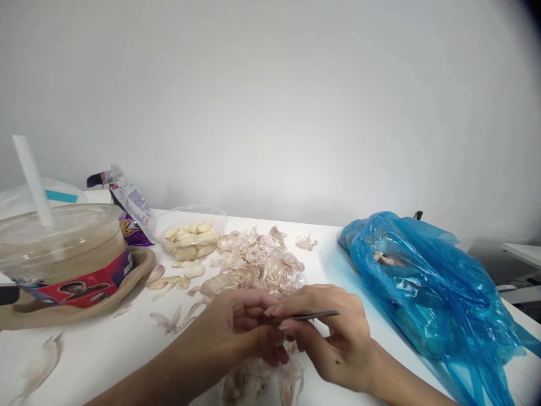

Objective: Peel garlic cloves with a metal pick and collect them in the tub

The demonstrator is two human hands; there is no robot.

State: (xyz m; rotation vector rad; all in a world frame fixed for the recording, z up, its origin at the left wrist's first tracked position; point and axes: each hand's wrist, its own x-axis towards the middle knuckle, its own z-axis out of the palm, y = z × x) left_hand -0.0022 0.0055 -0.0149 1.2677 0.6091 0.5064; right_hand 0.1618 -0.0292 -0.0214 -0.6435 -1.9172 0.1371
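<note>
My right hand pinches a thin dark metal tool between thumb and fingers, its tip pointing left. Touching its fingertips, my left hand is closed with curled fingers; whatever it holds is hidden. Behind both hands lies a heap of papery garlic skins, and more skins lie in front of them. To the left, a clear round bowl holds several peeled garlic cloves. Loose cloves rest on the white table beside the bowl.
A large drink cup with a white straw sits in a brown carrier at the left. Behind it are a purple wrapper and a clear lid. A blue plastic bag covers the right side of the table.
</note>
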